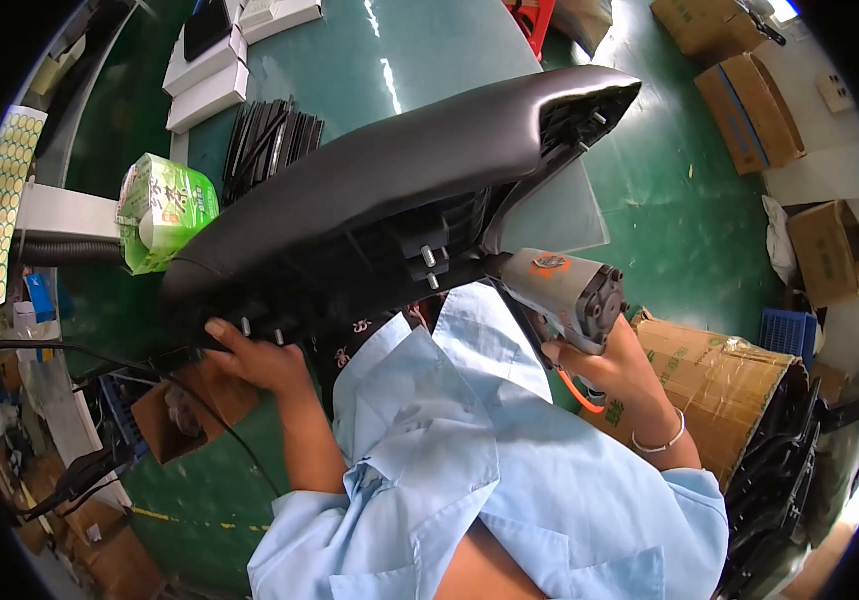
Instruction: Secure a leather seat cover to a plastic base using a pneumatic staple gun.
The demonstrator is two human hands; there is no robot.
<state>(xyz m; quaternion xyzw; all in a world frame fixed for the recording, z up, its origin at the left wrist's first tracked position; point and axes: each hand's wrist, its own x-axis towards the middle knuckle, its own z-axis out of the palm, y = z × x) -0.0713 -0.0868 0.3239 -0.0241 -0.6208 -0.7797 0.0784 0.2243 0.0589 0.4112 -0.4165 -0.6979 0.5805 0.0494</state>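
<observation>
A long black padded seat point(380, 165), like that of a scooter or motorbike, is tilted up in front of me with its plastic underside toward me. Metal bolts point(430, 262) stick out of that underside in several places. My left hand point(260, 362) grips the seat's lower left end, the thumb against the underside close to two bolts; its other fingers are partly hidden. In my right hand point(615, 368) is a grey air impact wrench point(562, 290) with an orange hose point(582, 395) below it. The wrench's front end lies against or just before the seat's underside; exact contact is hidden.
Behind the seat is a green-topped table point(350, 70) with dark strips point(270, 140) and white boxes point(208, 90). A green package point(178, 205) stands at left. A black cable point(140, 365) crosses the lower left. Cardboard boxes point(720, 375) stand right, one holding black parts.
</observation>
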